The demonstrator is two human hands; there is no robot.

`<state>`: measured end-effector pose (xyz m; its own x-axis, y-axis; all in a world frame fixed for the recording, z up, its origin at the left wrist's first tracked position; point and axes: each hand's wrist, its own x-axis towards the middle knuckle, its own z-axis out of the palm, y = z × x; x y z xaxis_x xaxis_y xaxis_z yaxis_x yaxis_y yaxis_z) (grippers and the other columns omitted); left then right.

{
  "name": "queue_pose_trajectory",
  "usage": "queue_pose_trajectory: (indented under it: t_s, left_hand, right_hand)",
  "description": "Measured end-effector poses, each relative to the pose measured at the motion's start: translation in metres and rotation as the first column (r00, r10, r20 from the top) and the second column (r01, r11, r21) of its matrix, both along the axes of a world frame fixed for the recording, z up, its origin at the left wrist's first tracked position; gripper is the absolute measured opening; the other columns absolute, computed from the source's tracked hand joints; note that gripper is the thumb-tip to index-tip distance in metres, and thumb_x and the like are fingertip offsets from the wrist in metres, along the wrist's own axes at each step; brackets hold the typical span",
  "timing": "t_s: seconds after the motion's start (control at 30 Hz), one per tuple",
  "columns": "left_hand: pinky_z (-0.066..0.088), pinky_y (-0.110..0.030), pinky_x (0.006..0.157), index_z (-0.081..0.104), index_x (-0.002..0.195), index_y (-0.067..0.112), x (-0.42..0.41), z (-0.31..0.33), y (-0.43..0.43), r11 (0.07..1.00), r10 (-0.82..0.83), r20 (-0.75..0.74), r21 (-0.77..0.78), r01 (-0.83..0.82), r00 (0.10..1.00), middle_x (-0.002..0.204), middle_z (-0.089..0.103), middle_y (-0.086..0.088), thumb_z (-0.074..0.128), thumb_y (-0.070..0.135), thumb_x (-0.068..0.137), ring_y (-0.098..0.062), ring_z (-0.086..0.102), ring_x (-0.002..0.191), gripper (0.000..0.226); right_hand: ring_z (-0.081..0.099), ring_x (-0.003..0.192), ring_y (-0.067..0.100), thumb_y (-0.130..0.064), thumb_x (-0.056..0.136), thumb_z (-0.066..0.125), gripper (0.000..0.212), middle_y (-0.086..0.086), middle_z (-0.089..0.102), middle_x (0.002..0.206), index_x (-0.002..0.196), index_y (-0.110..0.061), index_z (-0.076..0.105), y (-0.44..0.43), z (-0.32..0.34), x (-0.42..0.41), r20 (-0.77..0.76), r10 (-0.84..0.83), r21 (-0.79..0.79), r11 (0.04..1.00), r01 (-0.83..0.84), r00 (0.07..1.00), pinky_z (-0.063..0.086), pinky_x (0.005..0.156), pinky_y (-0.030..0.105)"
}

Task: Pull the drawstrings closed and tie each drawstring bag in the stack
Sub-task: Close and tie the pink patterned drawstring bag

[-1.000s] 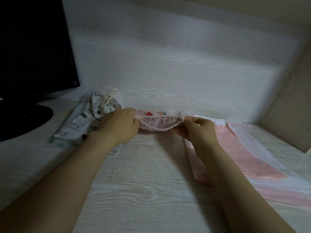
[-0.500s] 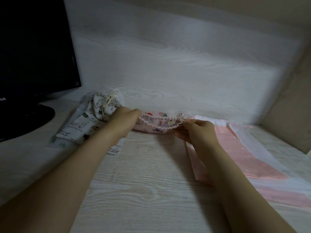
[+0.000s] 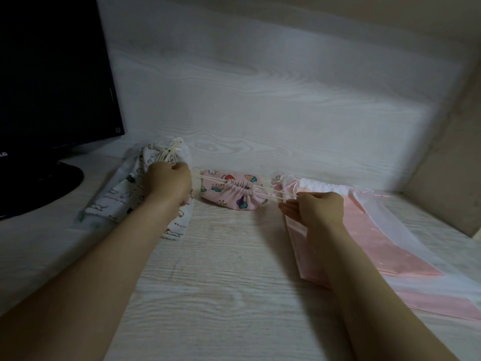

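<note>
A small pink printed drawstring bag lies on the desk by the back wall, its mouth gathered tight. Cream cords run out of both its ends. My left hand grips the left cord beside the bag. My right hand pinches the right cord, stretched taut away from the bag. Under my left hand lies a white animal-print bag, its neck tied with cream cord. Under and behind my right hand lies a stack of flat pink and sheer white bags.
A dark monitor on a round black base stands at the far left. A white wood-grain wall closes the back and a beige panel the right. The pale wooden desk spreads between my forearms.
My hands have moved apart, left to the left and right to the right, drawing the cords out. The pink bag's mouth has gathered shut.
</note>
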<state>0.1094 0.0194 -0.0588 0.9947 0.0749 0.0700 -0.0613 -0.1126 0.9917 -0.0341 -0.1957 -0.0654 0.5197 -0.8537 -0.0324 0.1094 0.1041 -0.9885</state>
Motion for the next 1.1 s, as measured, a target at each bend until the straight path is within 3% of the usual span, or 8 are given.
queue_pose_trajectory:
  t_s: [0.17, 0.3, 0.37, 0.5, 0.63, 0.77, 0.97, 1.1]
  left_hand:
    - [0.067, -0.049, 0.071, 0.057, 0.083, 0.004, -0.001, 0.005, -0.003, 0.953, -0.104, -0.020, -0.287, 0.094, 0.994, 0.075, 0.067, -0.008, 0.047, 0.022, 0.103, -0.038, 0.079, 0.077, 0.028]
    - [0.063, -0.040, 0.090, 0.058, 0.105, 0.010, -0.019, 0.012, -0.012, 0.802, -0.385, -0.048, -0.512, 0.308, 0.922, 0.107, 0.078, -0.009, 0.046, 0.028, 0.112, -0.026, 0.078, 0.095, 0.022]
    - [0.060, -0.040, 0.092, 0.054, 0.113, 0.014, -0.024, 0.013, -0.013, 0.716, -0.488, -0.063, -0.600, 0.357, 0.871, 0.102, 0.081, -0.006, 0.044, 0.034, 0.113, -0.026, 0.078, 0.100, 0.023]
    - [0.062, -0.042, 0.076, 0.040, 0.067, 0.021, -0.029, 0.017, -0.015, 0.570, -0.569, -0.051, -0.744, 0.349, 0.821, 0.056, 0.046, 0.000, 0.048, 0.034, 0.110, -0.016, 0.059, 0.050, 0.046]
    - [0.028, -0.029, 0.051, 0.030, 0.062, 0.026, -0.029, 0.019, -0.017, 0.678, -0.550, -0.002, -0.585, 0.445, 0.835, 0.058, 0.026, 0.004, 0.046, 0.035, 0.109, -0.012, 0.023, 0.044, 0.050]
    - [0.021, -0.029, 0.051, 0.028, 0.065, 0.028, -0.030, 0.012, -0.018, 0.824, -0.492, 0.150, -0.239, 0.514, 0.858, 0.062, 0.021, 0.004, 0.045, 0.024, 0.107, -0.015, 0.017, 0.054, 0.046]
    - [0.025, -0.032, 0.057, 0.032, 0.050, 0.029, -0.025, 0.011, -0.013, 0.935, -0.324, 0.175, -0.091, 0.343, 0.930, 0.056, 0.028, 0.007, 0.046, 0.030, 0.095, -0.017, 0.024, 0.052, 0.047]
    - [0.039, -0.036, 0.057, 0.034, 0.061, 0.021, -0.027, 0.011, -0.015, 0.971, -0.234, 0.223, 0.007, 0.238, 0.947, 0.057, 0.033, 0.002, 0.045, 0.029, 0.100, -0.019, 0.034, 0.055, 0.041]
  right_hand:
    - [0.077, 0.066, 0.026, 0.011, 0.097, 0.047, 0.023, 0.023, 0.071, 0.086, 0.113, 0.009, 0.063, 0.003, 0.005, 0.001, 0.225, -0.022, 0.100, 0.995, -0.001, 0.974, 0.065, 0.070, 0.038]
    - [0.078, 0.085, 0.028, 0.007, 0.101, 0.037, 0.034, 0.008, 0.062, 0.067, 0.133, 0.001, 0.050, 0.007, 0.012, 0.004, 0.438, 0.084, 0.194, 0.964, -0.185, 0.895, 0.061, 0.089, 0.048]
    - [0.078, 0.095, 0.034, 0.001, 0.106, 0.038, 0.031, 0.007, 0.053, 0.072, 0.136, 0.000, 0.045, 0.009, 0.014, 0.006, 0.506, 0.136, 0.245, 0.924, -0.293, 0.852, 0.062, 0.083, 0.048]
    - [0.064, 0.054, 0.015, -0.004, 0.107, 0.041, 0.022, 0.006, 0.047, 0.068, 0.128, -0.011, 0.047, 0.016, 0.018, 0.006, 0.553, 0.138, 0.295, 0.890, -0.347, 0.822, 0.057, 0.059, 0.032]
    - [0.044, 0.050, 0.012, -0.003, 0.103, 0.040, 0.026, 0.003, 0.048, 0.070, 0.120, -0.016, 0.056, 0.024, 0.014, 0.006, 0.257, 0.223, -0.134, 0.972, -0.194, 0.940, 0.041, 0.054, 0.030]
    - [0.042, 0.056, 0.012, -0.007, 0.103, 0.041, 0.029, 0.001, 0.050, 0.072, 0.116, -0.022, 0.061, 0.032, 0.002, 0.007, -0.001, 0.265, -0.577, 0.787, -0.217, 0.964, 0.041, 0.058, 0.029]
    - [0.046, 0.053, 0.003, -0.001, 0.101, 0.040, 0.029, 0.002, 0.064, 0.082, 0.111, -0.013, 0.065, 0.023, 0.002, 0.005, -0.060, 0.090, -0.708, 0.698, -0.106, 0.994, 0.038, 0.052, 0.014]
    - [0.053, 0.056, -0.001, 0.003, 0.097, 0.043, 0.027, -0.004, 0.059, 0.070, 0.111, -0.010, 0.063, 0.027, -0.002, 0.006, -0.165, 0.057, -0.828, 0.535, -0.170, 0.985, 0.036, 0.054, 0.012]
